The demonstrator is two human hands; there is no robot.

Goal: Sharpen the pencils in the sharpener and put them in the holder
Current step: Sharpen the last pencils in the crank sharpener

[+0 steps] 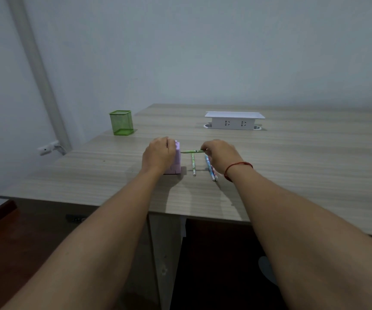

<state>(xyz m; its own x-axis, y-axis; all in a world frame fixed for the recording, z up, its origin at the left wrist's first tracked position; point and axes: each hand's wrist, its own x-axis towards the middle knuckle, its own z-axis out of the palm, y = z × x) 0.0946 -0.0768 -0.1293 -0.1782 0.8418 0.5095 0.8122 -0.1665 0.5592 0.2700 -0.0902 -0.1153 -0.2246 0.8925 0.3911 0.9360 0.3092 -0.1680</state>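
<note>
A pink block-shaped sharpener stands on the wooden table, and my left hand is clasped over its top and left side. My right hand pinches a green pencil, held level with its tip at the sharpener's right face. Another green pencil lies flat just right of the sharpener. Further right lie a blue pencil and a pink one beside it, partly under my right hand. The green mesh holder stands empty at the table's far left.
A white pop-up socket box rises from the table at the back centre. A wall socket with a plug is on the left wall. The table's front edge runs across below my forearms.
</note>
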